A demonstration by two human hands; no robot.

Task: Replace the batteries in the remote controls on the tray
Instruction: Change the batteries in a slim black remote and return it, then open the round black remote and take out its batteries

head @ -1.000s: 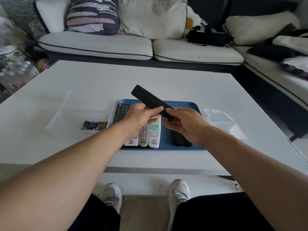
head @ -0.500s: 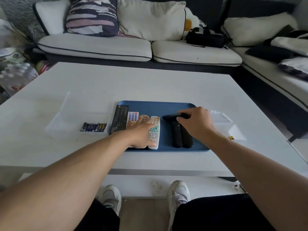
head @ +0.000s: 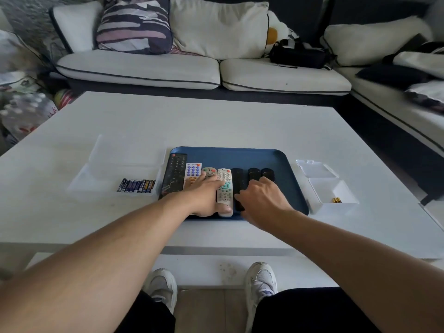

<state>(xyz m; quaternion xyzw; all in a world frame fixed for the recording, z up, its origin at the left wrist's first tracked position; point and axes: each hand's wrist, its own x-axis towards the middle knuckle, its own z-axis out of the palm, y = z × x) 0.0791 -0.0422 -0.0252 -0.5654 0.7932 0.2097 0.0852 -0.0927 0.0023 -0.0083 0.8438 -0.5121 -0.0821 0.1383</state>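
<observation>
A blue tray (head: 240, 153) on the white table holds a row of remotes. From the left these are a large black one (head: 174, 174), a white one with blue buttons (head: 193, 169), a grey one (head: 208, 171), a white one with teal buttons (head: 225, 186), a slim black one (head: 237, 180) and two short black ones (head: 253, 173) (head: 268, 173). My left hand (head: 204, 197) lies flat over the light remotes, thumb at the teal-button remote's near end. My right hand (head: 263, 203) rests over the black remotes, thumb touching the slim one.
Left of the tray, a clear container (head: 96, 181) holds several blue and black batteries (head: 136, 186). On the right, a clear box (head: 334, 191) holds gold batteries (head: 336, 200), its lid (head: 316, 168) behind it. A sofa with cushions lies beyond the table.
The slim black remote, held up in both hands a second ago, now lies flat in the tray's row. My left hand dropped onto the light remotes; my right lowered onto the black ones.
</observation>
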